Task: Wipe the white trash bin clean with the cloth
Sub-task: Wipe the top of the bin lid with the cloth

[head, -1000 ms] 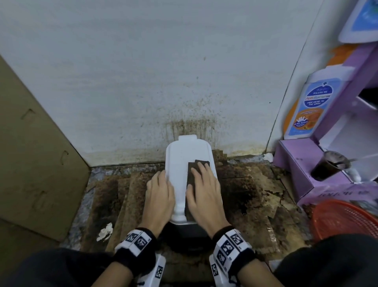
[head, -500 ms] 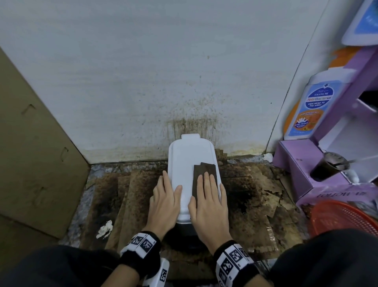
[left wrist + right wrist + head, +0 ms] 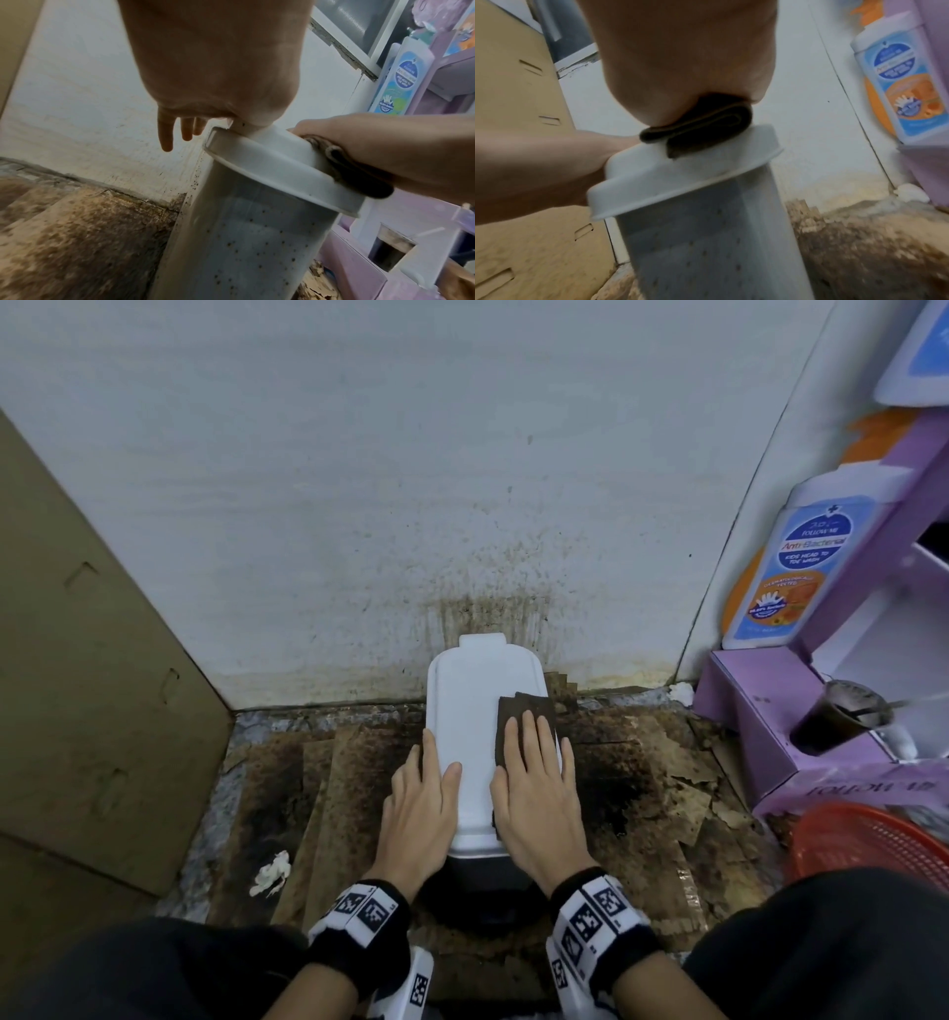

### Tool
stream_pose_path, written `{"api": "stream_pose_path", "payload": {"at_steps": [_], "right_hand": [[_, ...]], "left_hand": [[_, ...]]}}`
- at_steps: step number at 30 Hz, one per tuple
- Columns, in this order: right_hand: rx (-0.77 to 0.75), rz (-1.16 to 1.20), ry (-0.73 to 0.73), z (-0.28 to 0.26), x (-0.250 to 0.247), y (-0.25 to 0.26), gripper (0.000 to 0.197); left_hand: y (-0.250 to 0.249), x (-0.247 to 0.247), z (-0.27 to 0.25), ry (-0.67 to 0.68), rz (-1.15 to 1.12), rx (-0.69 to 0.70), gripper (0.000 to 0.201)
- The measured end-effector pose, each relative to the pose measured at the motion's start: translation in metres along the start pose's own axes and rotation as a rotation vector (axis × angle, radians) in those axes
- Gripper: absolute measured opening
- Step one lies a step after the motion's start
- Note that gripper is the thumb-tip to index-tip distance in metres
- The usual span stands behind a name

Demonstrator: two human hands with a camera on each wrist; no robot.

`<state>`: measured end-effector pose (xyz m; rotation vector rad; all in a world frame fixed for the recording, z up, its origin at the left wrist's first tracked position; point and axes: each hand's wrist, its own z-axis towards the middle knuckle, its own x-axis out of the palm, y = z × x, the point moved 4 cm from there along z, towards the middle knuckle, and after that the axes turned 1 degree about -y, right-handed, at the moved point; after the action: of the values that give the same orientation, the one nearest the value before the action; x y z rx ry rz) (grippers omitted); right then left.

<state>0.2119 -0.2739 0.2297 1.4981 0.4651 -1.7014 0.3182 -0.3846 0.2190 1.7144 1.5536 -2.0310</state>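
The white trash bin (image 3: 470, 711) stands on the floor against the stained wall, its lid closed. Its grey, speckled body (image 3: 244, 253) shows in both wrist views. A folded dark brown cloth (image 3: 524, 716) lies on the right half of the lid. My right hand (image 3: 534, 783) presses flat on the cloth with straight fingers; the cloth (image 3: 706, 127) bulges from under the palm at the lid's near edge. My left hand (image 3: 421, 803) rests flat on the lid's left edge, thumb on top, and its fingers (image 3: 167, 132) hang straight past the rim.
Stained brown cardboard (image 3: 642, 788) covers the floor around the bin. A large cardboard box (image 3: 77, 685) stands to the left, and a crumpled white tissue (image 3: 269, 873) lies near it. On the right are a purple display stand (image 3: 760, 711), a dark drink cup (image 3: 842, 716) and a red basket (image 3: 873, 839).
My right hand has slid the cloth across to the lid's right side, a little farther from me. The left hand keeps its place on the left edge, its thumb now on the lid.
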Motion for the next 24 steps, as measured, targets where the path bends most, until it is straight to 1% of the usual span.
{"api": "stream_pose_path", "payload": {"at_steps": [2, 5, 7, 9, 11, 14, 18, 21, 24], "right_hand": [[-0.067, -0.001, 0.055, 0.014, -0.003, 0.0, 0.066], [-0.208, -0.009, 0.213, 0.045, -0.001, 0.001, 0.076], [-0.295, -0.02, 0.289, 0.068, 0.002, 0.001, 0.074], [-0.355, -0.051, 0.323, 0.083, 0.006, 0.003, 0.071], [-0.381, -0.072, 0.323, 0.091, 0.008, 0.005, 0.079], [-0.395, -0.07, 0.326, 0.088, 0.008, 0.003, 0.073], [-0.422, -0.037, 0.321, 0.058, 0.0, -0.006, 0.073], [-0.428, -0.013, 0.226, 0.024, -0.004, -0.012, 0.065], [-0.319, 0.039, 0.111, -0.015, -0.01, -0.016, 0.061]], "left_hand": [[0.0, 0.0, 0.001, 0.012, -0.019, 0.003, 0.067], [0.0, -0.002, 0.002, 0.034, -0.018, -0.009, 0.067], [0.0, -0.003, 0.002, 0.044, -0.013, -0.005, 0.066], [0.001, -0.003, 0.002, 0.045, -0.026, -0.001, 0.066], [0.002, -0.002, 0.004, 0.047, -0.045, 0.003, 0.066], [0.004, 0.001, 0.004, 0.07, -0.059, 0.002, 0.066], [0.006, 0.001, 0.001, 0.094, -0.088, 0.002, 0.066], [0.004, 0.0, 0.001, 0.099, -0.078, 0.004, 0.068], [0.001, -0.001, 0.0, 0.091, -0.08, -0.005, 0.067]]}}
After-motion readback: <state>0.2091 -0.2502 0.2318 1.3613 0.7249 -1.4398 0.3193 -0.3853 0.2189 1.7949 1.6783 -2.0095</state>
